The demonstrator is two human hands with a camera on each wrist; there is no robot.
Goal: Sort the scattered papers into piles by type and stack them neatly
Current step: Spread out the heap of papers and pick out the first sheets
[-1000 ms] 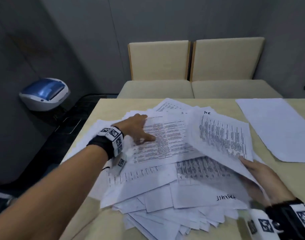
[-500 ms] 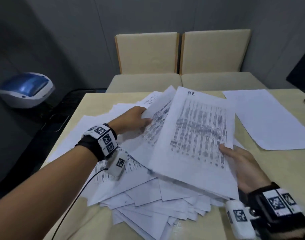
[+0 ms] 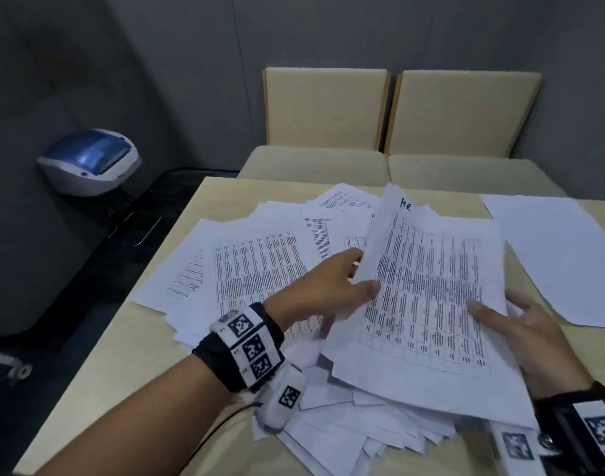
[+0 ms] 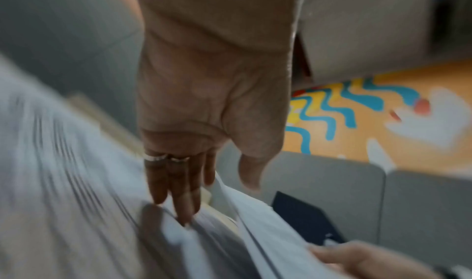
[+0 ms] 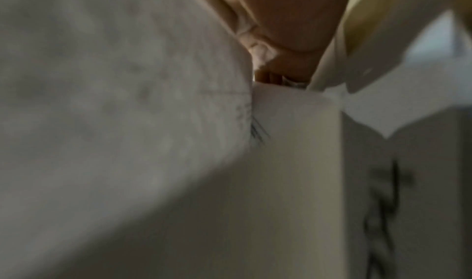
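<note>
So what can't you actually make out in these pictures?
- Printed text on the held sheet: head view, too small; only the handwritten "HR" reads.
- Right hand fingers: head view, hidden under that sheet.
- Lower papers in the pile: covered by upper sheets.
- Right wrist view: blurred paper fills it.

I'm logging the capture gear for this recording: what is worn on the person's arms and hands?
Both forearms are bare, no sleeves. The left hand has a black wristband carrying white blocks with black square markers, a small white camera unit hanging below, and a thin black cable. Two silvery rings show on its fingers. The right hand wears the same band.
</note>
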